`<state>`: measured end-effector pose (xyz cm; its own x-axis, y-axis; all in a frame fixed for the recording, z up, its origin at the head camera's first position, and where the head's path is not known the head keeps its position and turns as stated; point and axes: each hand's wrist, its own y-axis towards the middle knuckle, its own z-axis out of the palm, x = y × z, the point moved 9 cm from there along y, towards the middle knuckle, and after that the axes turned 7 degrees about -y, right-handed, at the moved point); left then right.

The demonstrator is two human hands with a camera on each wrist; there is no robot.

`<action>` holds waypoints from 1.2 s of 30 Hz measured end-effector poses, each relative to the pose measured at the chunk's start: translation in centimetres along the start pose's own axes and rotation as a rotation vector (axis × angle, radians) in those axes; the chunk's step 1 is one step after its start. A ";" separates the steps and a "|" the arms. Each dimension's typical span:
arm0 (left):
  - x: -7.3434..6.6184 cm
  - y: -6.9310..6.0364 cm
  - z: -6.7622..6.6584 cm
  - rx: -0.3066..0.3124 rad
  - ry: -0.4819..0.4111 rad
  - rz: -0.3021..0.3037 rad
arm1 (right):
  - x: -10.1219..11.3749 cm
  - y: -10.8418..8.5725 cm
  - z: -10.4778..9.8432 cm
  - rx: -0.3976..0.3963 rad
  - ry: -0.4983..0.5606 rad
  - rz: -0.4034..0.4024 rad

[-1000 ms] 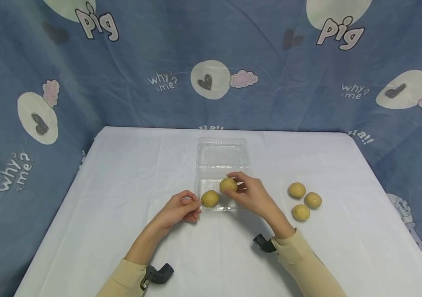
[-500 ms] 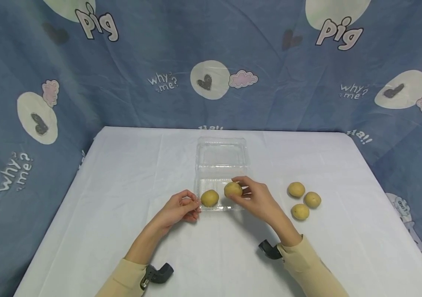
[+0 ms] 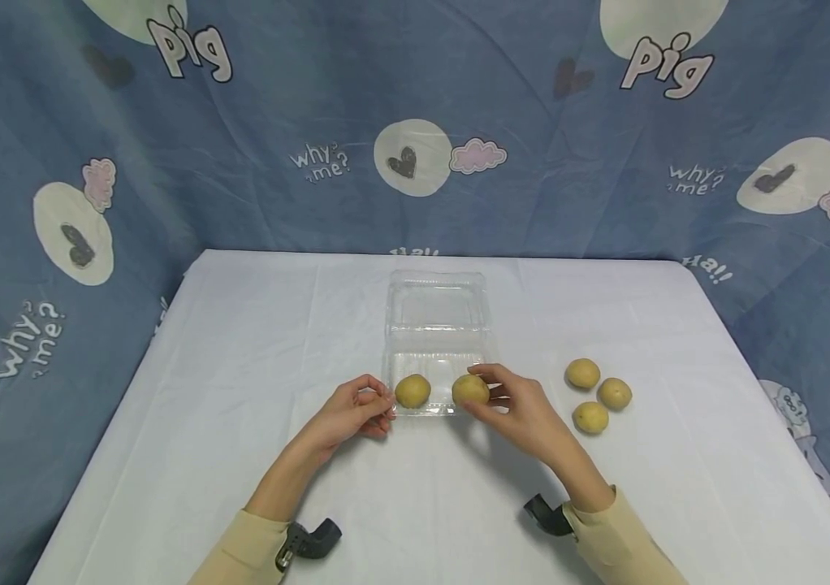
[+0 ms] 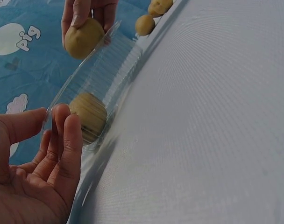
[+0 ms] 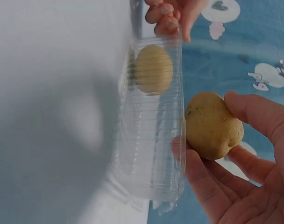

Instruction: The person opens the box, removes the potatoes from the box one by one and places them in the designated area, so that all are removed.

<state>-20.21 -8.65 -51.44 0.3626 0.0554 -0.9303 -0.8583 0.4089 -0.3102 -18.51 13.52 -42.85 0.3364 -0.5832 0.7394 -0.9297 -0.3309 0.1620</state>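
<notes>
A clear plastic clamshell box [image 3: 437, 366] lies with its lid folded back on the white table. My left hand [image 3: 355, 411] pinches the box's near left rim between thumb and fingers, as the left wrist view shows. Inside, at the left end, sits one potato [image 3: 412, 391]. With thumb and fingertips my right hand [image 3: 520, 410] grips a second potato [image 5: 214, 125], held just above the rim at the box's right end. In the right wrist view that potato is outside the box wall, above the rim.
Three loose potatoes [image 3: 592, 418] lie in a cluster on the table [image 3: 678, 487] to the right of my right hand. A blue printed cloth [image 3: 276, 203] hangs behind the table and along both sides. Each wrist carries a black camera mount [image 3: 316, 539].
My right hand has moved right and toward me with its potato, from the middle of the box to its right end. The left hand and the other potatoes stay in place.
</notes>
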 end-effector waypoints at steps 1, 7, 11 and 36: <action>0.0 0.0 0.0 -0.001 0.001 0.000 | 0.0 -0.1 0.0 0.000 0.003 0.000; 0.2 0.1 -0.1 -0.002 0.002 -0.003 | 0.2 -0.6 -0.2 -0.010 0.002 0.002; 0.2 0.0 0.0 0.005 -0.006 0.000 | 0.2 -0.8 -0.4 -0.016 0.005 -0.003; -0.2 0.0 0.2 0.002 0.001 0.026 | 0.2 -2.3 -1.6 -0.028 0.023 -0.007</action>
<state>-20.20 -8.50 -51.26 0.3398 0.0646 -0.9383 -0.8667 0.4088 -0.2857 -16.53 15.31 -42.05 0.3398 -0.5635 0.7530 -0.9312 -0.3136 0.1855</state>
